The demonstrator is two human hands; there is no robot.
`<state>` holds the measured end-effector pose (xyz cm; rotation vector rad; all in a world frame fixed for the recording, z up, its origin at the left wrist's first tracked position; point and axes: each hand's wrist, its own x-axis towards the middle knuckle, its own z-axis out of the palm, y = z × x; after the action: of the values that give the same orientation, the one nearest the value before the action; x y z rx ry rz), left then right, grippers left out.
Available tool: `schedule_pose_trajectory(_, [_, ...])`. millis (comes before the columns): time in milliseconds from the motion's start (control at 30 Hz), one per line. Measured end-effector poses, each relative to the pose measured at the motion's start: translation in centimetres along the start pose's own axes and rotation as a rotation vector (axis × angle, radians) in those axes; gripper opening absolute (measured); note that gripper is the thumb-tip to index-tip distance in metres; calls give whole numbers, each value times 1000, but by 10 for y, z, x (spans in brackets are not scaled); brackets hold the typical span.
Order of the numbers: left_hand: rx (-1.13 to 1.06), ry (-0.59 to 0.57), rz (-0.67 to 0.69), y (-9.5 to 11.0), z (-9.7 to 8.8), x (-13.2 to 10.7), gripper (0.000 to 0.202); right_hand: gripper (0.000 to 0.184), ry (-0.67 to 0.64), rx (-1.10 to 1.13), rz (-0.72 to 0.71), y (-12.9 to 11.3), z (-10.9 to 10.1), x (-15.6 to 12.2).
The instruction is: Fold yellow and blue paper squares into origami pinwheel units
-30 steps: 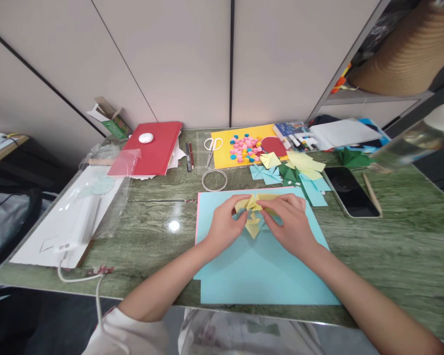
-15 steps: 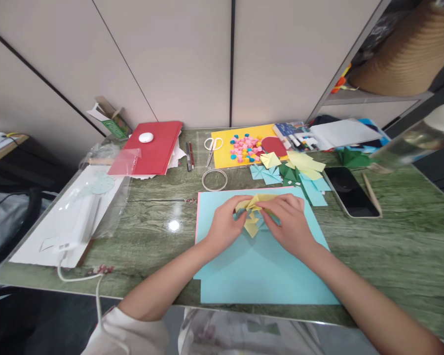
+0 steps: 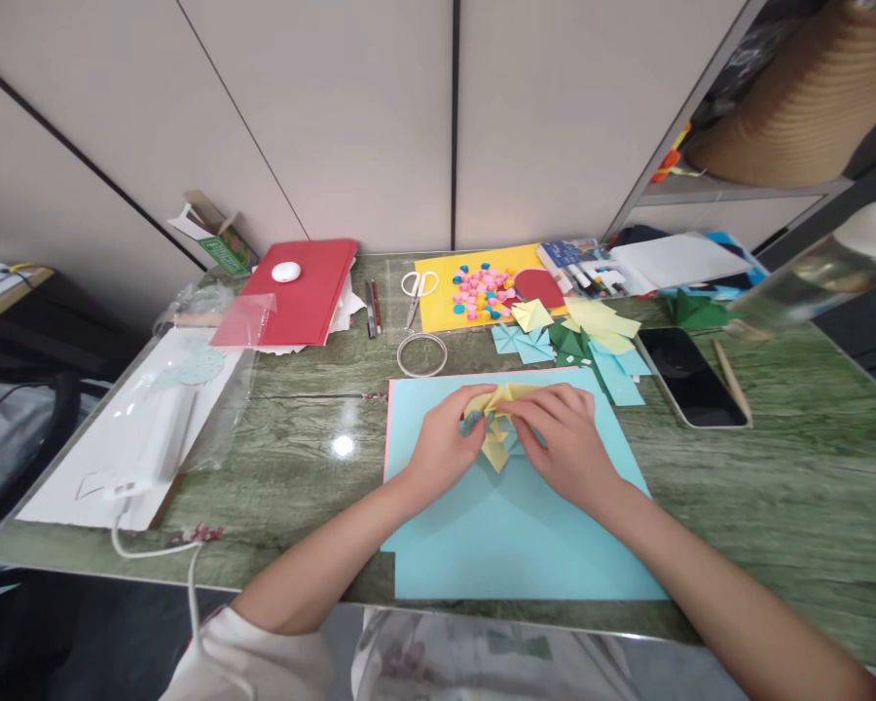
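Note:
Between my two hands is a folded paper piece (image 3: 494,454), yellow with light blue parts, above the far half of a light blue sheet (image 3: 526,545). My left hand (image 3: 449,433) pinches its left side, thumb and fingers closed on the paper. My right hand (image 3: 564,438) grips the upper right side, its fingers bent over the yellow folds. Fingers hide much of the piece. Just beyond the sheet lie light blue folded squares (image 3: 524,343), a yellow folded square (image 3: 531,314), dark green folded paper (image 3: 569,345) and pale yellow slips (image 3: 604,323).
A phone (image 3: 690,378) and a wooden stick (image 3: 731,383) lie to the right. White-handled scissors (image 3: 419,284), a ring (image 3: 421,354) and small coloured balls (image 3: 482,289) are at the back. Leftward sit a red folder (image 3: 299,307) and a white power strip (image 3: 157,443).
My right fingers have shifted slightly left across the top of the folded paper. My left hand keeps nearly the same hold.

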<state>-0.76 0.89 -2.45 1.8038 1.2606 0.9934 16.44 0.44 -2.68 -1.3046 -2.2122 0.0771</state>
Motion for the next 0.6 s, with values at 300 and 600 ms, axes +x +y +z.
schedule_pose_trajectory(300, [10,3,46,-6,-3,3,30,20,30,29,59,2,-1,2])
schedule_pose_trajectory(600, [140,1,60,-9,-3,3,31,20,48,33,77,1,-1,1])
